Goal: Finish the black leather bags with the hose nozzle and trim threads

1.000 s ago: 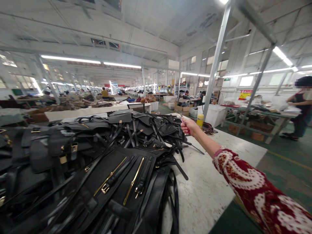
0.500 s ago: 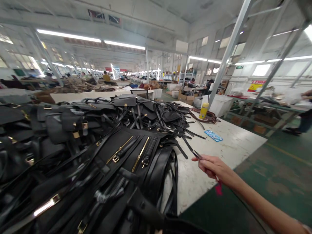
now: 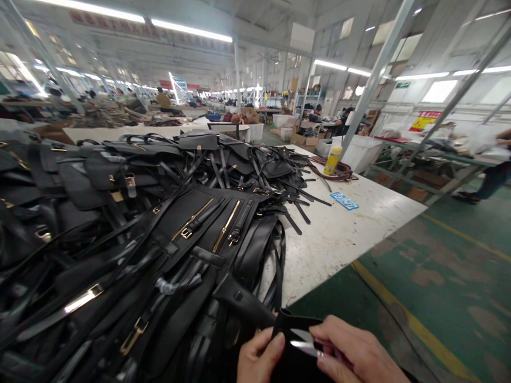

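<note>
Low in the head view, my left hand (image 3: pixel 261 354) pinches the upturned edge of a black leather bag (image 3: pixel 297 322) between thumb and fingers. My right hand (image 3: pixel 347 351) is closed around small metal scissors (image 3: pixel 305 348), whose two pointed blades stand apart beside my left thumb, close to the black material. The scissors' handles are hidden inside my fingers. A black flap (image 3: pixel 243 300) with a round snap reaches toward my left hand. Beyond it lies a black bag panel (image 3: pixel 187 213) with gold zippers and buckled straps.
Many black bags (image 3: pixel 96 175) and straps cover the left side of the white table (image 3: pixel 383 213). On the table stand a yellow bottle (image 3: pixel 332 158), brown coiled straps (image 3: pixel 345 173) and a blue card (image 3: pixel 344 201). A metal post (image 3: pixel 373 80) rises behind; a person's legs (image 3: pixel 489 183) show far right.
My right hand has moved from over the table down toward me with the scissors. My left hand has come into view holding the bag's edge. The view has tilted down.
</note>
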{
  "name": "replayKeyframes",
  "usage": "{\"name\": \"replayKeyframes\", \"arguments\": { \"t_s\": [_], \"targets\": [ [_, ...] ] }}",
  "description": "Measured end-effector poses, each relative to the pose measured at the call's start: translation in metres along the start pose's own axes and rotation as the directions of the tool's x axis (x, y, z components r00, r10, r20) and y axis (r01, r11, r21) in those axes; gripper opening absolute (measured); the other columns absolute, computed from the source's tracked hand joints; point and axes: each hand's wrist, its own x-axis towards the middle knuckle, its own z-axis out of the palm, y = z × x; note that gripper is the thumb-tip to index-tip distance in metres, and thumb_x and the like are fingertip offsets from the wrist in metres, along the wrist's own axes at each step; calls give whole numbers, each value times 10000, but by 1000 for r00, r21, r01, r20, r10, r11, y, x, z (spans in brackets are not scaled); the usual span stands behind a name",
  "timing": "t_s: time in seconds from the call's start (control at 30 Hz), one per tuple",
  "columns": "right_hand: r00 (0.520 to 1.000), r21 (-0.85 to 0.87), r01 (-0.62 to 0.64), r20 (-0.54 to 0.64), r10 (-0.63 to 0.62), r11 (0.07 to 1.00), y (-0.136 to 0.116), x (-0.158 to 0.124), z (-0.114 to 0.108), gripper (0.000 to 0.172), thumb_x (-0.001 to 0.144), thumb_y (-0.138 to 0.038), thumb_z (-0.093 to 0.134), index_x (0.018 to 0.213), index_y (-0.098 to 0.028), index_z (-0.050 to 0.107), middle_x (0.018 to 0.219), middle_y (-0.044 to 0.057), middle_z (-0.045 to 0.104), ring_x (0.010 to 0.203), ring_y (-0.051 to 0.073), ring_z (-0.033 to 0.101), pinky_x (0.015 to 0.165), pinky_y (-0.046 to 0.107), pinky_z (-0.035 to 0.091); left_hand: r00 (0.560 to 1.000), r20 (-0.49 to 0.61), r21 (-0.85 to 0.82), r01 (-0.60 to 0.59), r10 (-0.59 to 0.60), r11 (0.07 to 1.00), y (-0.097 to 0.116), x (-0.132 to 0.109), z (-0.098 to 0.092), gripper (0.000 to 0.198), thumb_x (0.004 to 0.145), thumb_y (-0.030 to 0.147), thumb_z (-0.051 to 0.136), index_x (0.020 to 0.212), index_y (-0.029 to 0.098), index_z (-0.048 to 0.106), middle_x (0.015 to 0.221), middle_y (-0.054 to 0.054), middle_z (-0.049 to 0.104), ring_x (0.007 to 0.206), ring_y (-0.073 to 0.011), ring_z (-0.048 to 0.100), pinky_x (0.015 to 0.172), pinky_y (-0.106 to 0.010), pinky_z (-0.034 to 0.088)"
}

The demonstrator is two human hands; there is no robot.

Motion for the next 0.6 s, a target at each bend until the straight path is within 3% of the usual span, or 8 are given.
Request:
{"name": "replayKeyframes", "arguments": {
  "t_s": [0.27, 0.4, 0.6],
  "targets": [
    [989, -73, -151, -21, 150, 986, -4, -12, -21, 100, 742, -172, 522, 814, -236, 547, 753, -5, 631, 690, 188, 594, 616, 287, 461, 995, 101, -80, 16, -8, 997, -6, 7, 8, 324, 598, 396, 678, 789, 136, 708, 801, -108, 674, 793, -251, 602, 848, -364, 390],
    [989, -144, -145, -23, 143, 979, -2, -19, -26, 97, 733, -152, 522, 789, -225, 550, 740, 14, 624, 663, 194, 594, 570, 289, 463, 985, 169, -116, 64, -44, 991, -2, 4, 18, 339, 615, 368, 672, 837, 113, 697, 743, -111, 671, 794, -258, 602, 848, -381, 390],
    [995, -289, -92, -67, 75, 953, -2, -35, -32, 125, 773, -136, 475, 839, -204, 556, 794, 44, 606, 717, 217, 585, 564, 300, 452, 971, 187, -157, 181, -151, 971, 7, 1, 39, 410, 581, 411, 689, 857, 107, 690, 764, -123, 671, 818, -288, 600, 799, -399, 422]
  ]
}}
